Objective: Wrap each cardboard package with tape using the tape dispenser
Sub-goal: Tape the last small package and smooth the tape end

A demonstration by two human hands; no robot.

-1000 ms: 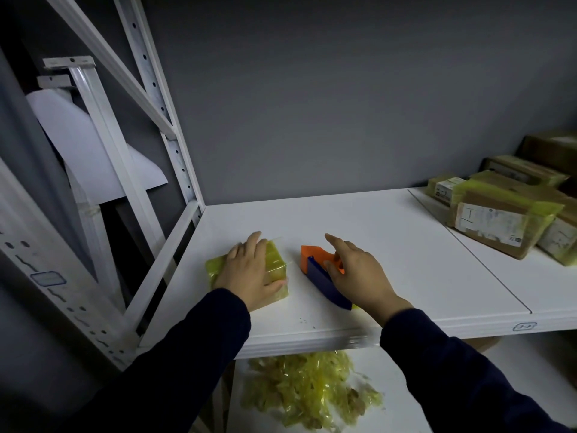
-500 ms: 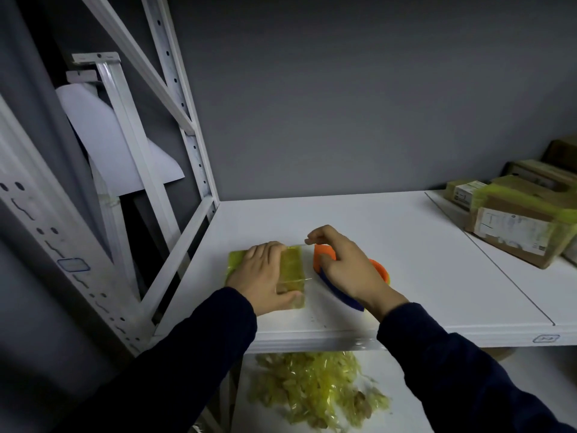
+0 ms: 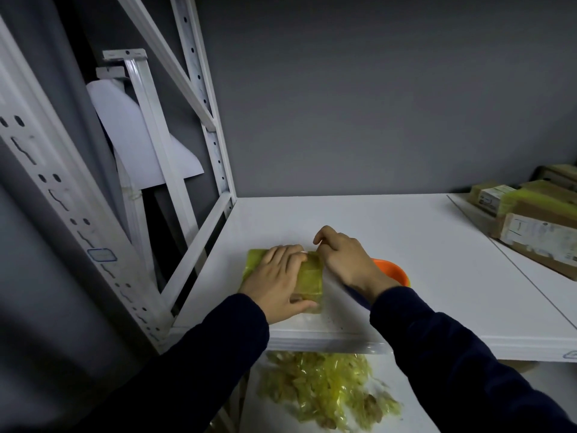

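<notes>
Yellow-taped package (image 3: 309, 276) under flat left hand (image 3: 277, 281), right hand (image 3: 346, 263) seemingly gripping orange dispenser (image 3: 394, 272)

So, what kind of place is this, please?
Probably a storeroom or packing corner. White metal racking stands against a bare grey wall, taped cardboard packages are stacked on the shelf at the right, and a heap of yellow tape scraps lies below it.

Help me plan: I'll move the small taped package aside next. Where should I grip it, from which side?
Probably from above, pinching across its near and far edges: the package lies flat and low on the shelf. Favour its left end; the right hand and tape dispenser crowd the right.
</notes>
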